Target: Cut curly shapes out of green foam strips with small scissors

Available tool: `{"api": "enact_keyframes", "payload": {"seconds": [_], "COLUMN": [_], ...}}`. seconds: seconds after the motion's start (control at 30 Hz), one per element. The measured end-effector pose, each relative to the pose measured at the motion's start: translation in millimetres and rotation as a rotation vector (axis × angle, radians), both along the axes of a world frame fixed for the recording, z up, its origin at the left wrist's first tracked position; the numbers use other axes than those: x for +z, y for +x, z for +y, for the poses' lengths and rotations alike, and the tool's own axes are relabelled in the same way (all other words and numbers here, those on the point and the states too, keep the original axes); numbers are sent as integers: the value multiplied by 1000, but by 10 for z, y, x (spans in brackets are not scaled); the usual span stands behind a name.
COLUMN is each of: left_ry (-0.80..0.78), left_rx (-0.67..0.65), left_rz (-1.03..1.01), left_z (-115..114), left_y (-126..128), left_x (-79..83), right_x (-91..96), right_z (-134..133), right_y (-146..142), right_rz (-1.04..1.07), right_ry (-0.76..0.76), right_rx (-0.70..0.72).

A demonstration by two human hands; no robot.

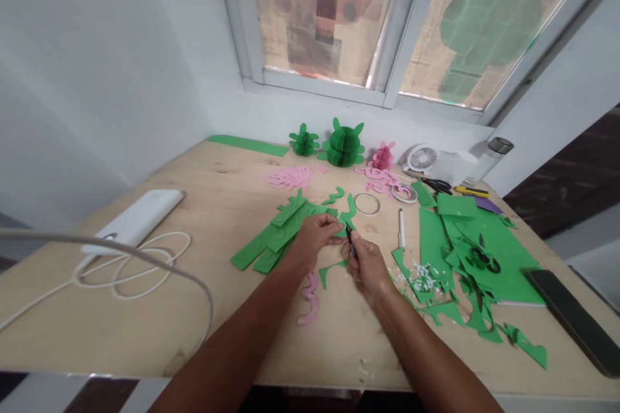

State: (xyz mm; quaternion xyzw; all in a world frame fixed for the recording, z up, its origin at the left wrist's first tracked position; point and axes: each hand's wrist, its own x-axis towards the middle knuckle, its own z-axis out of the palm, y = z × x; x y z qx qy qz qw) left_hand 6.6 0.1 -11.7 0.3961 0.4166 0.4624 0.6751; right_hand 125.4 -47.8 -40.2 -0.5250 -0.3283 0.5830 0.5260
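Note:
My left hand (pixel 314 237) is closed, pinching a small piece of green paper (pixel 347 214) at the middle of the wooden table (pixel 227 181). My right hand (pixel 369 266) is closed round a small dark tool (pixel 349 240), probably small scissors, whose tip meets that green piece. A stack of green paper strips (pixel 276 232) lies just left of my left hand. A pink curly offcut (pixel 310 300) and a green offcut (pixel 329 270) lie on the table below my hands.
Green sheets and scraps (pixel 465 245) cover the right side, beside a white pen (pixel 402 227), tape rolls (pixel 367 204), scissors (pixel 436 184), a small fan (pixel 421 158) and a phone (pixel 576 319). Green and pink paper models (pixel 343 144) stand at the back. White power bank (pixel 138 218) with cable sits left.

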Motion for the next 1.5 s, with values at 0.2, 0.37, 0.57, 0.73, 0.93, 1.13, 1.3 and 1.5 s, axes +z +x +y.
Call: {"api": "enact_keyframes", "payload": {"seconds": [0.2, 0.37, 0.57, 0.73, 0.93, 1.13, 1.3, 1.5], "left_ry": [-7, 1, -4, -10, -1, 8, 10, 0], "left_rx": [28, 34, 25, 31, 28, 29, 27, 35], "left_rz": [-2, 4, 10, 12, 19, 16, 3, -6], "left_z": [8, 9, 9, 9, 9, 5, 2, 5], "left_y": [2, 7, 5, 11, 8, 11, 23, 27], "left_x": [7, 6, 11, 21, 22, 19, 12, 4], "right_x": [-3, 18, 44, 42, 28, 36, 37, 18], "right_z": [-7, -12, -21, -23, -21, -21, -23, -14], "right_y": [-13, -24, -31, -36, -26, -26, -25, -23], "right_rz": [-14, -19, -18, -34, -36, -22, -18, -36], "right_ry": [-16, -5, 18, 35, 8, 25, 31, 40], "right_rx": [3, -14, -16, -31, -9, -12, -11, -19]}}
